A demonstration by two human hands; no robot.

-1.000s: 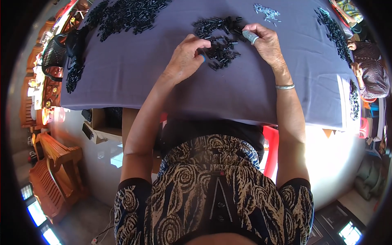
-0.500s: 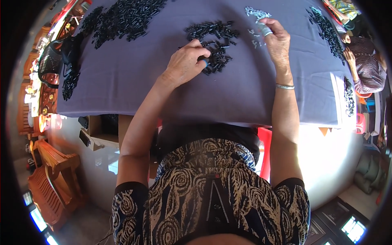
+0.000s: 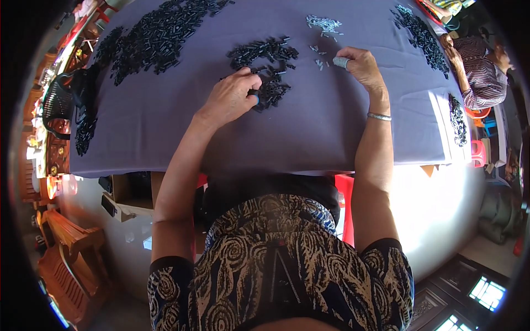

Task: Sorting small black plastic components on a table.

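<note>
My left hand [image 3: 229, 100] is closed at the near left edge of a small heap of short black cylindrical pieces [image 3: 273, 52]. Its thumb and fingers are pinched together, with a blue spot at the thumb; what they hold is hidden. To the right, my right hand [image 3: 361, 69] is also closed, a pale grey wrap [image 3: 340, 62] around one digit. Anything in that pinch is too small to make out. Just beyond it lies a little pile of small silvery pieces [image 3: 324, 24], with a few strays [image 3: 319, 64] scattered nearer.
A purple-grey cloth [image 3: 298, 138] covers the table. A larger black heap [image 3: 152, 41] lies far left, and another [image 3: 425, 44] far right. At the right edge sits a co-worker in a striped top [image 3: 483, 71]. Below the table's left side stands an open cardboard box [image 3: 135, 187].
My right hand has drawn back from the silvery pile, toward me and slightly right. My left hand stays by the small black heap. The whole view has shifted a little.
</note>
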